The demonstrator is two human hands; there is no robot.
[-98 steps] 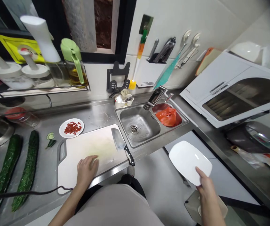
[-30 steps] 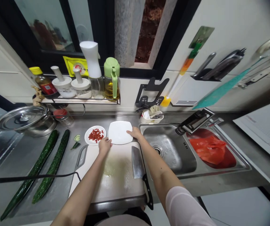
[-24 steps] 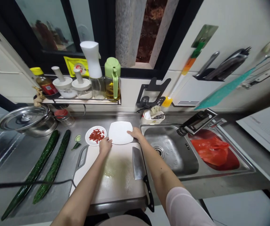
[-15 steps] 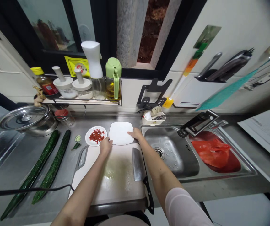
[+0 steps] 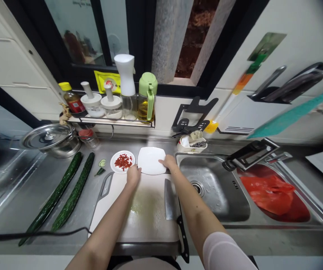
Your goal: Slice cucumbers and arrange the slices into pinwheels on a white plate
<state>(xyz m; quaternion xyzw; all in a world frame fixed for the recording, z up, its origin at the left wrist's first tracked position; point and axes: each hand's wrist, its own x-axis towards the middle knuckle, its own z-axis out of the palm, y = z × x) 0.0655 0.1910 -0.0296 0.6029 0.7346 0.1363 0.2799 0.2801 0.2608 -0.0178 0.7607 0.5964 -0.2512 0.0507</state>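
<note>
A white squarish plate (image 5: 151,160) lies behind the cutting board (image 5: 139,225), by the board's far edge. At its near left corner my left hand (image 5: 133,175) is closed on the rim. My right hand (image 5: 169,162) grips the right side, thumb over the top and other fingers mostly hidden. Just left of it stands a round white plate (image 5: 113,162) with small red pieces (image 5: 123,161), close to my left hand. A kitchen knife (image 5: 171,200) rests along the board's right side, its black handle past the near right corner. The board's surface is wet.
Two long cucumbers (image 5: 78,183) lie on the left counter, with cucumber scraps (image 5: 101,167) nearby. Behind are a lidded steel pot (image 5: 62,148) and a rack of bottles (image 5: 147,101). On the right is a sink (image 5: 218,187) with a red bag (image 5: 268,193). A black cable (image 5: 37,234) crosses the left foreground.
The camera has turned a little to the left, so the scene sits further right in the picture. Both hands stay on the white squarish plate, which has not visibly moved on the counter.
</note>
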